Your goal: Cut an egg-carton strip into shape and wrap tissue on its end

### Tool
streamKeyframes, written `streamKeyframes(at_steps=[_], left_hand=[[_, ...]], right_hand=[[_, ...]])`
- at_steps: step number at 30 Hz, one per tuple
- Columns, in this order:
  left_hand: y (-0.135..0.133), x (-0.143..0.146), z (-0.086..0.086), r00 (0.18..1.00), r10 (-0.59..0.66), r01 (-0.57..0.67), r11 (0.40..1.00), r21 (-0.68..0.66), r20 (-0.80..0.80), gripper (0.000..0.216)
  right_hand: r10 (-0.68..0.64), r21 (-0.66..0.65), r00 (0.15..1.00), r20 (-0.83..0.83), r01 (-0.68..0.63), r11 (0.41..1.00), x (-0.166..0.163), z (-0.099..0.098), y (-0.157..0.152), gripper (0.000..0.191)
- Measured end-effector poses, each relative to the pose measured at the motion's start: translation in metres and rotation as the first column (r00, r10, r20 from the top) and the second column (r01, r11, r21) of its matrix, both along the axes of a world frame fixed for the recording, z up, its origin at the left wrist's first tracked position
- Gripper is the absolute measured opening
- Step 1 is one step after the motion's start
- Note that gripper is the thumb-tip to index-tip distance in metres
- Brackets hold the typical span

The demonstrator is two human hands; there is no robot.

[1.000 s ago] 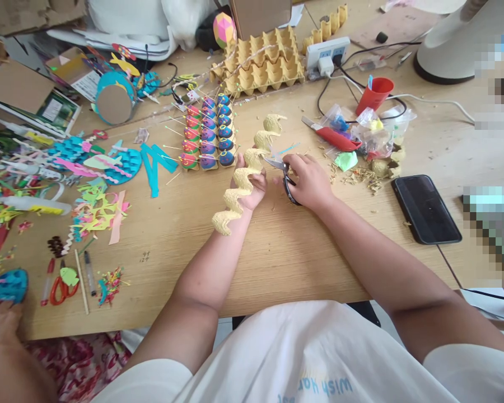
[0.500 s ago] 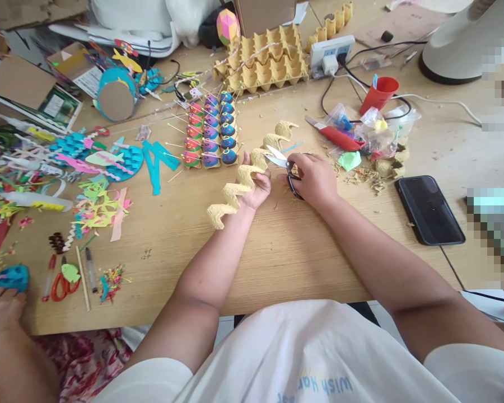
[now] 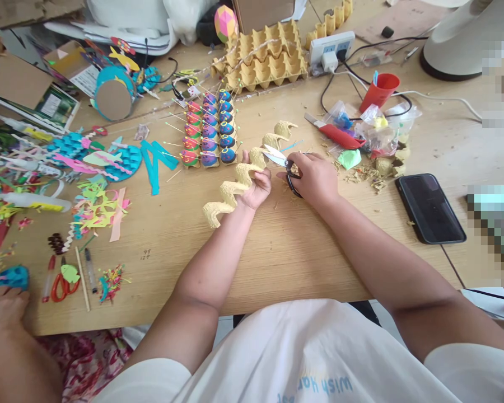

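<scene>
A wavy strip of egg carton (image 3: 229, 192) lies slanted across my left hand (image 3: 258, 187), whose fingers are closed around its middle from below. My right hand (image 3: 315, 179) grips a pair of scissors (image 3: 293, 178) by its black handles. The silver blades reach left to the strip's edge, just above my left fingertips; whether they bite into it I cannot tell. Past the blades, a further scalloped carton piece (image 3: 279, 133) lines up with the strip. Behind my left hand stand painted egg-carton cups (image 3: 210, 131) in three rows, with thin sticks poking out.
Egg trays (image 3: 264, 56) and a power strip (image 3: 331, 47) lie at the back. On the right are a red-handled knife (image 3: 340, 136), a red cup (image 3: 380, 92), carton scraps and a phone (image 3: 432, 208). Colourful craft pieces (image 3: 101, 210) cover the left, where another person's hand (image 3: 4, 305) rests on a blue piece.
The strip's near end has shifted slightly left and up. The scissors and both hands stay almost in place, the blades looking a little closer together.
</scene>
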State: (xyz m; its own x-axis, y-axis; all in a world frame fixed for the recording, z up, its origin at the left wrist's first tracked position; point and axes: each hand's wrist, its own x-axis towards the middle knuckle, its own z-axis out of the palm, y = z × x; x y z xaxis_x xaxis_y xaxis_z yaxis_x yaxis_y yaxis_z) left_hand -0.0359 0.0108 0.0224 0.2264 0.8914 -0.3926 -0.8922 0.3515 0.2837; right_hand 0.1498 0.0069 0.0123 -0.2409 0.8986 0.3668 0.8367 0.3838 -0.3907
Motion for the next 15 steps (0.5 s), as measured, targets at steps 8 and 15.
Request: streamKeyframes(at_steps=[8, 15], left_hand=[[-0.0013, -0.0002, 0.0025, 0.998, -0.003, 0.003, 1.0, 0.0, 0.056, 0.031], [0.0021, -0.0021, -0.0032, 0.997, -0.007, 0.009, 1.0, -0.018, 0.082, 0.034]], right_hand=[[0.0, 0.001, 0.999, 0.046, 0.0, 1.0, -0.0001, 0.0007, -0.0007, 0.04], [0.001, -0.036, 0.999, 0.037, 0.0, 0.999, -0.0005, 0.0028, -0.0011, 0.04]])
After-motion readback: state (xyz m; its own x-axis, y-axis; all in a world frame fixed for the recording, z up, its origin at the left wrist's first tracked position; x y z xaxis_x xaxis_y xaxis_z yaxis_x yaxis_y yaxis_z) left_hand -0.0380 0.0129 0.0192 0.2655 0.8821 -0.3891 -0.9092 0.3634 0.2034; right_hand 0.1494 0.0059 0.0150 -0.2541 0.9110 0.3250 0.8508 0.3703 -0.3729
